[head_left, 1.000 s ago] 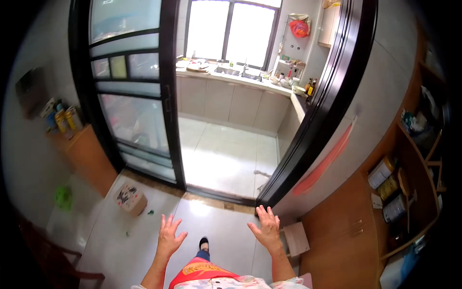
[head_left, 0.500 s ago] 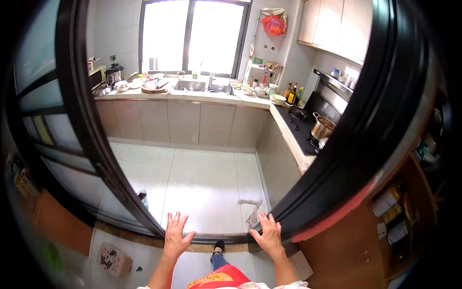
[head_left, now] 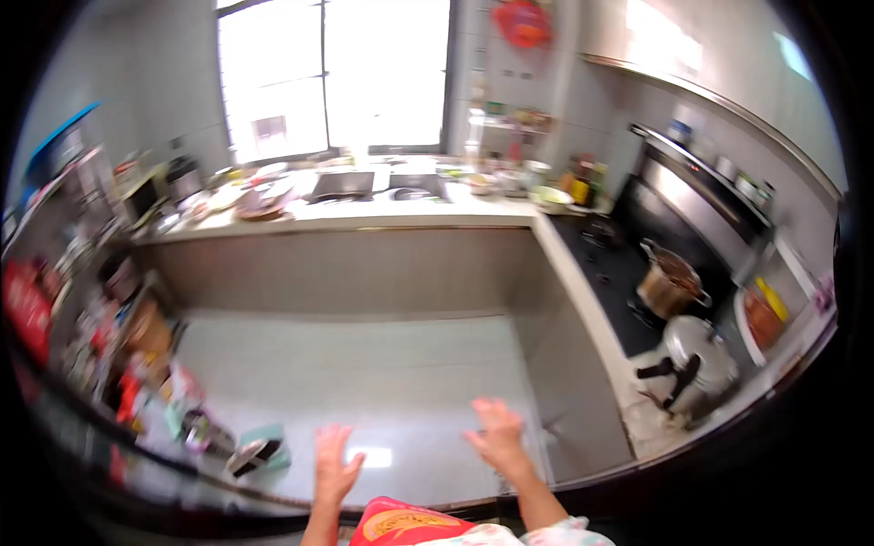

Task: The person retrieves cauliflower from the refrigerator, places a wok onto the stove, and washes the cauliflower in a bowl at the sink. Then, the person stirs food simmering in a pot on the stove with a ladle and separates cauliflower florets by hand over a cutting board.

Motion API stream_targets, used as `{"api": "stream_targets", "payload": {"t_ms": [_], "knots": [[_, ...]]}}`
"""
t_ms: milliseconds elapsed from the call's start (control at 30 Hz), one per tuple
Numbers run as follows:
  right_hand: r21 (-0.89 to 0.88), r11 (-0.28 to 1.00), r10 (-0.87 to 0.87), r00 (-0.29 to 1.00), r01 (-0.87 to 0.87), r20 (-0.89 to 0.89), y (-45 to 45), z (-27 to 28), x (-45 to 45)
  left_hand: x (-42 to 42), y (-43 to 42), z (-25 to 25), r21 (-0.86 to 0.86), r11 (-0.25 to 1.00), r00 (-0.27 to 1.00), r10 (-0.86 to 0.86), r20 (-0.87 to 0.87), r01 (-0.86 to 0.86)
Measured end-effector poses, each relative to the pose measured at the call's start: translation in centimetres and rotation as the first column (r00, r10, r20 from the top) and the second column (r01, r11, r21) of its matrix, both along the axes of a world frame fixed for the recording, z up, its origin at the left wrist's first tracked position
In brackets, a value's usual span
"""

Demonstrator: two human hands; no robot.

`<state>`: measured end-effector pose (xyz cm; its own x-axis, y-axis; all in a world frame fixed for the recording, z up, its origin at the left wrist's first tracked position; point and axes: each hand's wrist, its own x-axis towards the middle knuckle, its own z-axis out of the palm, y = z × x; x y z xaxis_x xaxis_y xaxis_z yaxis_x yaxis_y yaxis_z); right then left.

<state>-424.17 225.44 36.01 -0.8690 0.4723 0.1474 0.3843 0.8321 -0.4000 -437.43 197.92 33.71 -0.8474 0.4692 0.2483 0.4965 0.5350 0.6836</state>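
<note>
My left hand (head_left: 336,464) is held out low in front of me with thumb and fingers apart, holding nothing. To its right, my right hand (head_left: 497,432) is also spread and holds nothing. Both are slightly blurred and appear over the pale tiled floor (head_left: 364,364), touching nothing. Between my forearms the red apron (head_left: 410,521) with a yellow print shows at the bottom edge.
A counter (head_left: 428,217) with a double sink (head_left: 341,185) runs under the window. On the right are a black stove (head_left: 592,255), a steel pot (head_left: 672,282) and a pressure cooker (head_left: 696,359). Bags and cluttered shelves (head_left: 86,318) line the left side, beside a bin-like object (head_left: 259,455).
The view has moved forward through the doorway into the kitchen, and the counter and stove appear closer. Both hands stay raised and spread.
</note>
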Motion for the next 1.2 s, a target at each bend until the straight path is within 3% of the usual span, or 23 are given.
{"api": "stream_targets", "payload": {"t_ms": [67, 233, 367, 500, 633, 733, 800, 933, 1100, 1200], "knots": [[0.13, 0.989, 0.08, 0.996, -0.075, -0.037, 1.4, -0.8, -3.6, -3.2, 1.3, -1.5, -0.037, 0.998, 0.995, 0.062, 0.073, -0.059], [0.066, 0.997, 0.043, 0.996, -0.038, -0.076, 7.1, -0.4, -12.2, -13.4, 6.7, -4.0, -0.1, 0.994, 0.985, 0.067, 0.16, -0.051], [0.049, 0.999, -0.014, 0.999, 0.016, -0.04, 12.8, -0.7, -20.8, -24.1, 13.1, -5.7, 0.016, 0.999, 0.98, 0.042, 0.192, -0.045], [0.017, 0.997, -0.069, 0.994, 0.071, -0.086, 18.8, 2.0, -26.2, -31.9, 21.9, -3.4, 0.024, 0.996, 0.985, -0.092, 0.146, 0.09], [-0.122, 0.979, -0.178, 0.977, 0.164, -0.115, 23.1, 1.9, -29.6, -35.7, 30.4, -0.8, 0.012, 0.962, 0.954, -0.271, 0.126, 0.271], [-0.201, 0.966, -0.161, 0.987, 0.162, 0.017, 26.8, -0.5, -32.5, -37.8, 35.4, -0.4, 0.017, 0.941, 0.932, -0.336, 0.136, 0.337], [-0.207, 0.97, -0.138, 0.989, 0.127, -0.043, 29.5, -1.4, -34.8, -39.1, 37.9, -1.1, 0.0, 0.935, 0.928, -0.353, 0.116, 0.356], [-0.255, 0.966, -0.019, 0.967, -0.048, -0.255, 35.9, -0.8, -40.6, -43.0, 42.3, -4.1, -0.111, 0.943, 0.948, -0.317, 0.001, 0.315], [-0.42, 0.903, -0.016, 0.97, -0.09, -0.243, 42.4, 0.7, -46.7, -45.3, 47.3, 0.0, -0.105, 0.967, 0.97, -0.239, -0.042, 0.234], [-0.473, 0.871, 0.041, 0.979, -0.134, -0.201, 44.0, 0.0, -50.5, -46.2, 48.7, 1.2, -0.045, 0.982, 0.983, -0.184, 0.028, 0.185]]}}
